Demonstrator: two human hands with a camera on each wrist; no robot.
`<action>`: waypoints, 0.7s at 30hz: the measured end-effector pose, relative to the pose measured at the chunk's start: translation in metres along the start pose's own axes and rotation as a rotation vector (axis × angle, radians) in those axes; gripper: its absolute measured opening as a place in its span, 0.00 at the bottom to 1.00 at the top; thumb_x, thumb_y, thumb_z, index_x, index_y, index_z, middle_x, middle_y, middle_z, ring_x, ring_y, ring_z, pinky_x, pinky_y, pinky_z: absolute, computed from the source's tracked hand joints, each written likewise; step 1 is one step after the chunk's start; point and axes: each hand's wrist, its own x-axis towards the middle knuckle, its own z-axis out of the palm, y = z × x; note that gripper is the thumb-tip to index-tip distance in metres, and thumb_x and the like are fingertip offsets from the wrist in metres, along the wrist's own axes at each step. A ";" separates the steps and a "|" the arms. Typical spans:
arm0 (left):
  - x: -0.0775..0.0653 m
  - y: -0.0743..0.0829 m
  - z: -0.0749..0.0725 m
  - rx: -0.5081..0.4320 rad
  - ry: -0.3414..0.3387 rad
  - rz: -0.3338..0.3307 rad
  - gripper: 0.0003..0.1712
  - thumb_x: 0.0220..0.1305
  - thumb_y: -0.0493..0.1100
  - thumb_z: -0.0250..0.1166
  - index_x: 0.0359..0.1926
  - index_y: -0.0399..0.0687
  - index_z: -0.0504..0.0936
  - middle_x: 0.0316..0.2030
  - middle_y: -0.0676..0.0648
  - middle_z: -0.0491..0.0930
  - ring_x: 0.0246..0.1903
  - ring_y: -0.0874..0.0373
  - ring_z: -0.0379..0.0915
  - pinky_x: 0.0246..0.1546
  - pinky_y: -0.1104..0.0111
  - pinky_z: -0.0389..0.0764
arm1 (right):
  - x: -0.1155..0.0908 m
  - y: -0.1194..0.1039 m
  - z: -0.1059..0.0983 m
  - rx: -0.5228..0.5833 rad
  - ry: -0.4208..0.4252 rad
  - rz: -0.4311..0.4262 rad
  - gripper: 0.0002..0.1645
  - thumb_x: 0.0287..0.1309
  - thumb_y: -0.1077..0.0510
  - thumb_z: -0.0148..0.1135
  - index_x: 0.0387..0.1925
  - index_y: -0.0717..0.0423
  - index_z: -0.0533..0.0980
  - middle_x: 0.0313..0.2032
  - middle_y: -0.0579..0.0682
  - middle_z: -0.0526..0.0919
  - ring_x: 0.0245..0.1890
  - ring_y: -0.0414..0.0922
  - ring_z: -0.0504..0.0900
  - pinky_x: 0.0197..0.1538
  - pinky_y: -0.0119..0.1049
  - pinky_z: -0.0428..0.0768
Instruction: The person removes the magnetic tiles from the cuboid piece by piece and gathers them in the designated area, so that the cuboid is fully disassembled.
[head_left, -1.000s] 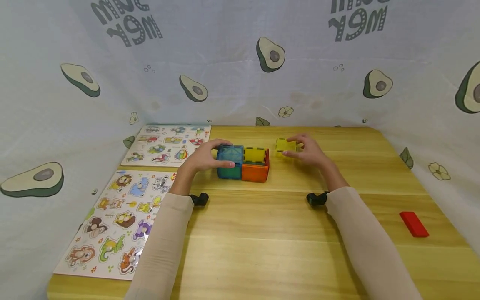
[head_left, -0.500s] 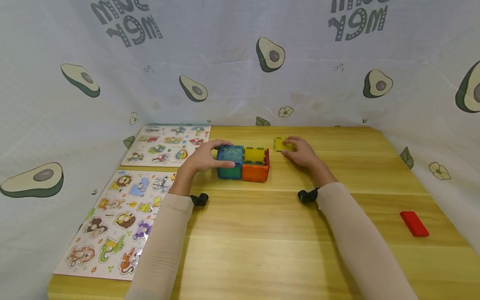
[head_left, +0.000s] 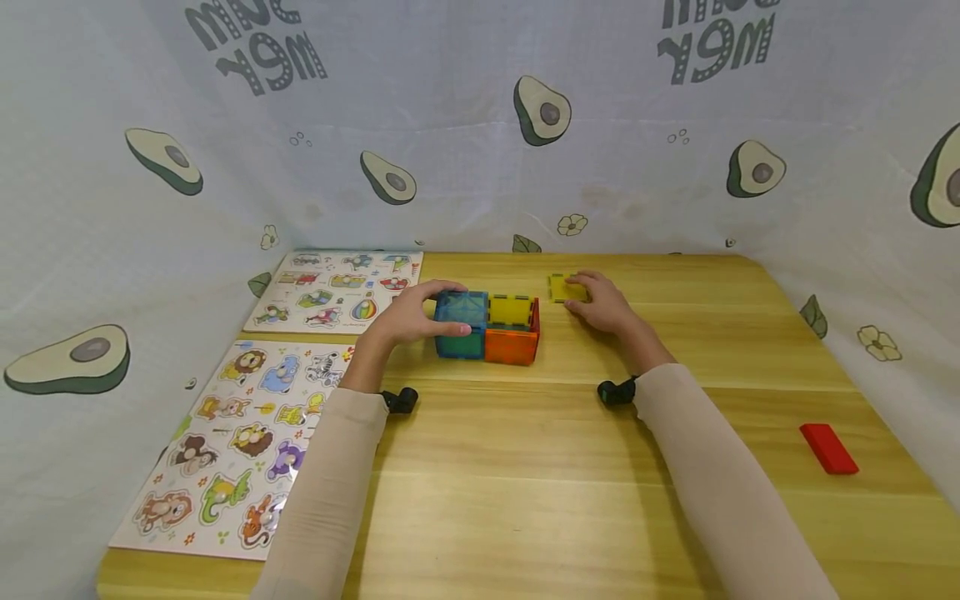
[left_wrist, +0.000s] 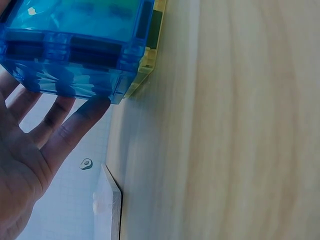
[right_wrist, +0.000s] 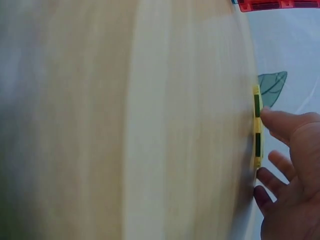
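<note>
A box of translucent magnetic tiles point(head_left: 512, 347) stands on the table, blue and teal on its left half, orange, red and yellow on its right half. The right half is open on top. My left hand point(head_left: 408, 317) holds the blue half, thumb along the front and fingers behind; the left wrist view shows its fingers point(left_wrist: 75, 127) against the blue wall. A single yellow magnetic tile point(head_left: 558, 288) lies flat behind and right of the box. My right hand point(head_left: 606, 307) rests on its right part; in the right wrist view the thumb touches the tile's edge point(right_wrist: 257, 122).
Two picture-peg puzzle boards, one with vehicles point(head_left: 330, 287) and one with animals point(head_left: 225, 450), lie on the left of the table. A red block point(head_left: 828, 448) lies at the right. A white avocado-print curtain point(head_left: 465, 167) rises behind the table's back edge.
My right hand has moved a little left and lowered the yellow tile, which was tilted in its fingers, flat onto the table. My left hand and the box have stayed in place.
</note>
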 end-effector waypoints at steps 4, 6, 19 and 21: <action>0.000 -0.001 0.001 0.001 0.004 -0.002 0.41 0.56 0.64 0.76 0.70 0.70 0.74 0.75 0.54 0.66 0.75 0.45 0.60 0.73 0.43 0.64 | -0.004 0.000 -0.003 0.038 -0.014 -0.006 0.35 0.76 0.50 0.56 0.76 0.62 0.62 0.78 0.69 0.52 0.78 0.68 0.50 0.78 0.66 0.50; 0.001 -0.001 0.001 -0.002 0.007 -0.005 0.41 0.56 0.64 0.77 0.69 0.71 0.74 0.75 0.54 0.66 0.74 0.45 0.61 0.73 0.43 0.65 | -0.007 -0.001 -0.005 0.052 -0.015 -0.007 0.36 0.76 0.49 0.56 0.76 0.61 0.62 0.78 0.68 0.52 0.78 0.68 0.50 0.78 0.66 0.50; 0.001 -0.003 0.002 -0.008 0.028 -0.003 0.41 0.54 0.64 0.78 0.68 0.72 0.75 0.73 0.53 0.68 0.72 0.41 0.63 0.70 0.41 0.68 | -0.037 -0.015 -0.015 0.159 0.033 -0.048 0.47 0.71 0.37 0.61 0.79 0.54 0.58 0.77 0.62 0.60 0.75 0.64 0.60 0.76 0.66 0.58; 0.001 -0.003 0.002 -0.008 0.029 -0.001 0.41 0.54 0.64 0.78 0.68 0.72 0.75 0.73 0.53 0.69 0.72 0.41 0.64 0.70 0.41 0.68 | -0.042 -0.018 -0.015 0.179 0.037 -0.060 0.47 0.70 0.36 0.61 0.79 0.53 0.58 0.76 0.61 0.62 0.75 0.62 0.62 0.76 0.64 0.59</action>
